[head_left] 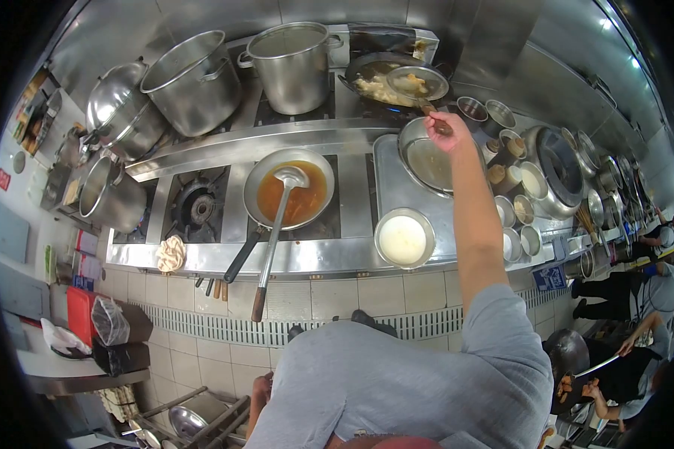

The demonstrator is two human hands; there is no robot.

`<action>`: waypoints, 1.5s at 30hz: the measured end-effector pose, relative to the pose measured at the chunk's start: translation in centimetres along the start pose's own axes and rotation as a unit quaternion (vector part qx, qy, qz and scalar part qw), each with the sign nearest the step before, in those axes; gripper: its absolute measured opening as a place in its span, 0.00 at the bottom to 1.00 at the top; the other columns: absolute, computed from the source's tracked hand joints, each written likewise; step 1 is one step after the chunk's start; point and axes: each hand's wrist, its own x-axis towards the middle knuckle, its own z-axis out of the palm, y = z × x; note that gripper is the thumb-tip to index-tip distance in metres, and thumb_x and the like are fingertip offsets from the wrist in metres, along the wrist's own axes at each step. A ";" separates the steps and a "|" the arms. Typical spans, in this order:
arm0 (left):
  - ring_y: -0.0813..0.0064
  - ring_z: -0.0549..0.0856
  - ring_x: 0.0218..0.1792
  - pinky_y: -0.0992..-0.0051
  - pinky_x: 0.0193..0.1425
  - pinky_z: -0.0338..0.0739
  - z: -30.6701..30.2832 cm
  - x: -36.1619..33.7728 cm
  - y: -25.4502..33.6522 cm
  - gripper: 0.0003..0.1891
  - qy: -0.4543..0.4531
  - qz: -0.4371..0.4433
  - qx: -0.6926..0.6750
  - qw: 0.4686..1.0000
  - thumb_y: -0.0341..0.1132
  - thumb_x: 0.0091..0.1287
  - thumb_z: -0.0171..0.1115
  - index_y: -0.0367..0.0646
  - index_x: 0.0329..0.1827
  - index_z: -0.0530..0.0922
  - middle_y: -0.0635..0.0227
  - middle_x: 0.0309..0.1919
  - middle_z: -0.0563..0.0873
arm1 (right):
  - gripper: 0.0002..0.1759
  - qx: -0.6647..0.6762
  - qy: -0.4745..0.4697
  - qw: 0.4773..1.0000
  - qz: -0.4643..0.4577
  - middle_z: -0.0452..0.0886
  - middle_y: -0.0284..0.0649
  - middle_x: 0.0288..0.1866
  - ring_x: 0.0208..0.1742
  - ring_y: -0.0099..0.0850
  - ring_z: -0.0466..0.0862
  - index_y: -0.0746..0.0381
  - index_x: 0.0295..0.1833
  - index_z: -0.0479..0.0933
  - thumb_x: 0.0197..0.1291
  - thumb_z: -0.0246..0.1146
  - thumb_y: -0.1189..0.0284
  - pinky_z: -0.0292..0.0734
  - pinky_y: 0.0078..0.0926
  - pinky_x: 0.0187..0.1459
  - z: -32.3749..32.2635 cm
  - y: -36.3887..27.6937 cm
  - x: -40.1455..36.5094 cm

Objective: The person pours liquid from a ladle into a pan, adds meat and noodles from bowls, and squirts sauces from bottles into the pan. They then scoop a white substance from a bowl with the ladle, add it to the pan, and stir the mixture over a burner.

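Note:
My right hand (443, 132) is stretched out far over the stove and grips the wooden handle of a round metal skimmer (418, 81). The skimmer hangs over a dark wok (361, 69) on the back burner, which holds pale fried food (376, 90). Just below my hand sits a shallow metal bowl (425, 161). My left hand (259, 393) hangs low beside my grey shirt, mostly hidden; I cannot tell what its fingers do.
A wok of orange sauce (293, 196) with a ladle (284, 183) in it sits on the front burner. A bowl of white liquid (403, 239) stands near the counter edge. Big steel pots (195, 78) stand behind. Seasoning tubs (518, 187) line the right. Co-workers (636, 352) stand at right.

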 end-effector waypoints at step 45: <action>0.59 0.87 0.35 0.63 0.34 0.85 -1.6 -0.8 -0.1 0.24 -0.012 0.041 0.048 0.998 0.47 0.77 0.54 0.31 0.60 0.73 0.46 0.47 0.86 | 0.10 -0.080 0.001 0.997 -0.014 0.80 0.40 0.36 0.32 0.27 0.82 0.66 0.47 0.72 0.63 0.65 0.79 0.80 0.22 0.33 1.0 2.0 -4.8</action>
